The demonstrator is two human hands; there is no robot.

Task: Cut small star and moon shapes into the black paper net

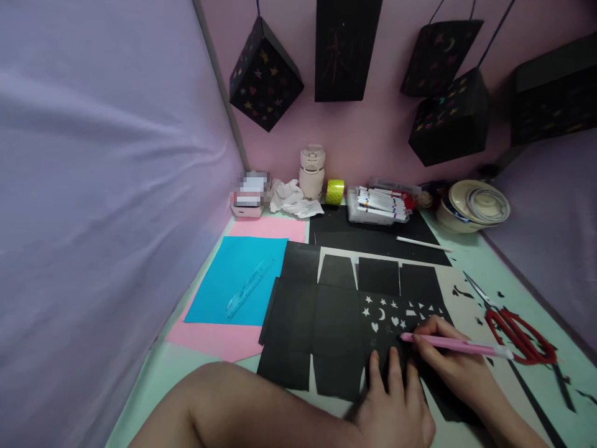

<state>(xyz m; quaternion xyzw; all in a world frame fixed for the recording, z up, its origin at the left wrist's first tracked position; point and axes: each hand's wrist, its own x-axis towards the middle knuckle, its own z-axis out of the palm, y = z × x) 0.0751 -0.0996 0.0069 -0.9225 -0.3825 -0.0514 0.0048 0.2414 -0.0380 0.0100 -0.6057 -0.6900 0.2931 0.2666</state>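
In the middle of the mint-green tabletop [499, 267] there's a black paper box template [336, 314] with notched flaps, lying over a pale sheet [464, 311]. Left hand [396, 398] is at its 5 o'clock, fingers spread and resting on the black paper, nothing in its grip. Right hand [452, 361], about 4 o'clock, is curled closed around a pink pen-shaped tool [459, 344]; can't tell if the tip touches or sits just above. At 12 o'clock from that tip are little star, heart and moon cut-outs [395, 321]. Going around the template: red-handled scissors [494, 323] at 3, a clear ruler [249, 287] on a blue sheet [219, 267] between 9 and 10, a yellow tape roll [334, 192] near 12, and a case of white markers [380, 205] just past it.
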